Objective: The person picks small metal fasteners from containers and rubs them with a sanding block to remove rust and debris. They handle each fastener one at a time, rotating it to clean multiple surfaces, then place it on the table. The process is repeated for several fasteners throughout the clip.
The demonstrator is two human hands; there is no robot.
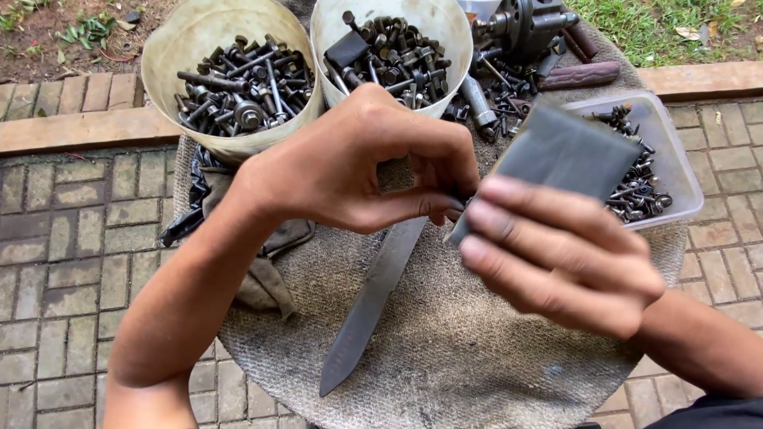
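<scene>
Grey, flat sandpaper sheet [560,151] is pinched between the left hand [358,163] and right hand [556,254] at centre. A long dull steel blade [369,302] lies on the coarse woven worktop [461,357] toward 7 o'clock; bolt-filled tubs [230,71] sit at 11.

Soft, even daylight is seen throughout; shadows are faint, no glare is noted, and the right hand [556,258] is motion-blurred.
</scene>
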